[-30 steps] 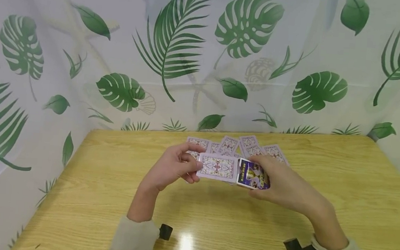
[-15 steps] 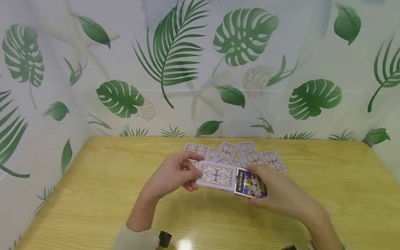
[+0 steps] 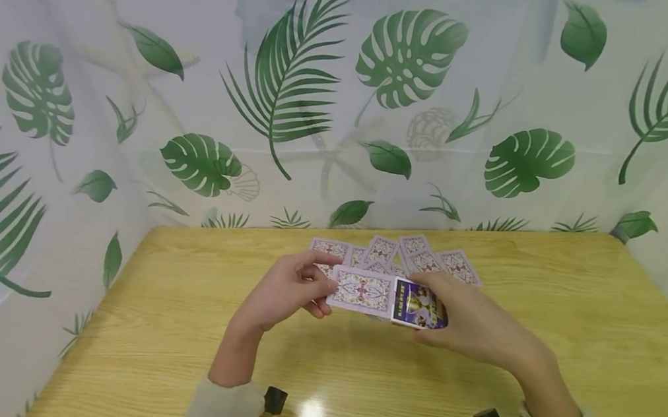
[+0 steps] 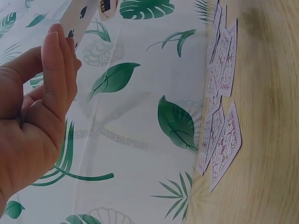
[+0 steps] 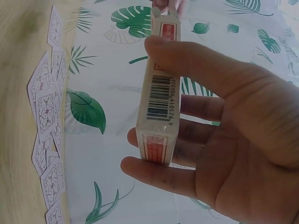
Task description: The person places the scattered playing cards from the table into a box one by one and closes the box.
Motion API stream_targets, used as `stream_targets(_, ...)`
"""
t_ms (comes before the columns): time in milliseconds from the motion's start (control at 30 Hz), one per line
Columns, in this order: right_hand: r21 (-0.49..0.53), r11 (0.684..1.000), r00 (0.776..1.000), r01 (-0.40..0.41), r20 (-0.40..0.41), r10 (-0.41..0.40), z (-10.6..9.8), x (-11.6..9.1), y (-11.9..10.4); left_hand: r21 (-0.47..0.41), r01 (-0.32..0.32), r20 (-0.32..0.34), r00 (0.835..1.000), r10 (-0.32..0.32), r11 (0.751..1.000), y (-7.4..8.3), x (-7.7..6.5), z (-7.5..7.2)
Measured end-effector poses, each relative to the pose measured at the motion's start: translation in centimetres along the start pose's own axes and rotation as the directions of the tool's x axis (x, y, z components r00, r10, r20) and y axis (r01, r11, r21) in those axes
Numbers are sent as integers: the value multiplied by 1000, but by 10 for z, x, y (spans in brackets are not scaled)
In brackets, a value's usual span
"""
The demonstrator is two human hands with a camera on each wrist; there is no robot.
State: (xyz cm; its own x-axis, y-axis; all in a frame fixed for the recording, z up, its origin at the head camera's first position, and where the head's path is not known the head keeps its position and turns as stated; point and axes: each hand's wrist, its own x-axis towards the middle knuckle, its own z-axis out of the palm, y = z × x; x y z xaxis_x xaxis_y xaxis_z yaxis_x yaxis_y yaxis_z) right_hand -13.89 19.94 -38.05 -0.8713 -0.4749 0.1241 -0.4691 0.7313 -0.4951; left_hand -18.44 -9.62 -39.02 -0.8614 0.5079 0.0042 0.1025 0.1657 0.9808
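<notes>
My left hand (image 3: 287,292) pinches the left end of a playing card (image 3: 362,292) between thumb and fingers, its patterned back facing up. In the left wrist view the face of the card (image 4: 77,16) shows black spade marks. My right hand (image 3: 476,314) grips a purple card box (image 3: 419,305) by its edges, the box's left end right at the card's right end. The right wrist view shows the box's narrow side (image 5: 159,100) with a barcode, thumb on one edge and fingers around the other. Both are held above the table.
Behind the hands, several playing cards (image 3: 380,251) lie face down and overlapping near the back edge of the wooden table (image 3: 181,321). A leaf-patterned cloth (image 3: 319,101) hangs directly behind the table. Black wrist devices (image 3: 275,401) sit at the sleeves.
The view has tilted slightly, so hands, card and box appear a little lower than a second ago. The grip on card and box looks the same.
</notes>
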Motion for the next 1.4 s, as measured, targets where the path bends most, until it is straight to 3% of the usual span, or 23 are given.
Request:
stream_targets(367,13,999,999,30,-42,-29,-6,2,-1,-157,-26,8,1000,27,987,5,6,-1)
stream_targets(667,50,998,997,33,-69,-30,-6,1,-6,-331,-4,48,999,21,944,0,4,0)
stream_targets(967,17,999,996,50,-69,-49,-5,-2,-10,-357,-12,40,999,28,934,-1,2,2)
stream_targets(1133,-8,999,996,49,-76,-49,-2,-1,-13,-383,15,53,999,6,924,0,1,0)
stream_targets(1400,-21,999,997,28,-66,-29,1,-1,-9,-373,49,62,998,-28,927,-2,2,2)
